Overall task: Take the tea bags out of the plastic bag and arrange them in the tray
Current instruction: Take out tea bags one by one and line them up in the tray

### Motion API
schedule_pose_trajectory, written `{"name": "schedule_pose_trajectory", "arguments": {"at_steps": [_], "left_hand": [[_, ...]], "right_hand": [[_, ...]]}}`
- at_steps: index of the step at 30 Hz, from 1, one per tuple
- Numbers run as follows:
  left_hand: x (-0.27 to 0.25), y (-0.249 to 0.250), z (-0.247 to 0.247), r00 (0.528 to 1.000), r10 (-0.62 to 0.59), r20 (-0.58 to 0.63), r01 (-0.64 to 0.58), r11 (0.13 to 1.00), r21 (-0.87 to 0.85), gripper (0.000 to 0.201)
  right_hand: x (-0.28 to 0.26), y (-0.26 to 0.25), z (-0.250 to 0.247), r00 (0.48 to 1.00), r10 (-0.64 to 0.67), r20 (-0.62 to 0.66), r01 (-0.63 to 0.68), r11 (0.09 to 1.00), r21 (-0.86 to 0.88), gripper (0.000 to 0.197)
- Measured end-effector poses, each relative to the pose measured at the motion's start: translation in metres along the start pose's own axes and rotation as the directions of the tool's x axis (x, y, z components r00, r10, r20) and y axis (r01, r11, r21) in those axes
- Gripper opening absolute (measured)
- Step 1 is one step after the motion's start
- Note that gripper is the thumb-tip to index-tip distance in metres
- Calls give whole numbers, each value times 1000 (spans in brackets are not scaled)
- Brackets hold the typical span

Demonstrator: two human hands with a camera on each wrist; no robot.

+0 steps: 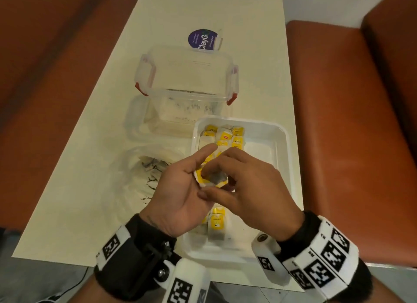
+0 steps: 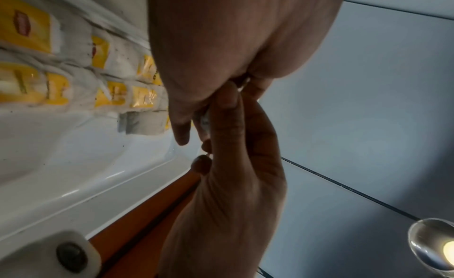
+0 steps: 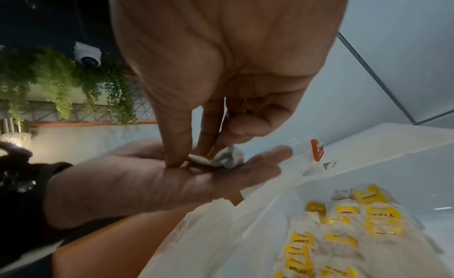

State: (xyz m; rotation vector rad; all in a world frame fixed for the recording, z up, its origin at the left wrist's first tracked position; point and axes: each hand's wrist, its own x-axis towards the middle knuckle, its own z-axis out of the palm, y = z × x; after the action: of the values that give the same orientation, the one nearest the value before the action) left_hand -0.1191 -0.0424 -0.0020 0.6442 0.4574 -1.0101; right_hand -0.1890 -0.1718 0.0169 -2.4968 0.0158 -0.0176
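Observation:
Both hands meet above the white tray (image 1: pixel 286 158). My left hand (image 1: pixel 178 190) lies palm up with its fingers fairly straight, carrying a small bunch of tea bags (image 1: pixel 214 179) with yellow tags. My right hand (image 1: pixel 243 185) comes from the right and pinches one tea bag (image 3: pixel 228 158) on that palm between thumb and fingers. Rows of tea bags (image 1: pixel 228 136) lie in the tray's far left part, and a few more (image 1: pixel 217 223) sit near its front. The crumpled clear plastic bag (image 1: pixel 146 174) lies left of the tray with dark crumbs in it.
A clear lidded container (image 1: pixel 187 77) with red clasps stands behind the tray, with another clear box (image 1: pixel 158 122) in front of it. A purple round sticker (image 1: pixel 203 39) lies farther back. Orange seats (image 1: pixel 338 122) flank the narrow cream table (image 1: pixel 90 190).

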Motion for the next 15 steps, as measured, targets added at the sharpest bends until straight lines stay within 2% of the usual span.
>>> {"name": "schedule_pose_trajectory", "arguments": {"at_steps": [4, 7, 11, 15], "left_hand": [[5, -4, -1, 999, -12, 51, 14, 998, -53, 49], [6, -6, -2, 994, 3, 112, -4, 1000, 9, 48], [11, -5, -7, 991, 1, 131, -30, 975, 220, 44], [12, -3, -7, 975, -93, 203, 14, 934, 358, 28]], "right_hand": [[1, 6, 0, 997, -28, -70, 26, 999, -33, 17], [2, 13, -6, 995, -7, -97, 12, 998, 59, 15], [3, 29, -28, 997, 67, 47, -80, 922, 380, 7], [5, 41, -45, 983, 92, 158, -164, 827, 538, 11]]}}
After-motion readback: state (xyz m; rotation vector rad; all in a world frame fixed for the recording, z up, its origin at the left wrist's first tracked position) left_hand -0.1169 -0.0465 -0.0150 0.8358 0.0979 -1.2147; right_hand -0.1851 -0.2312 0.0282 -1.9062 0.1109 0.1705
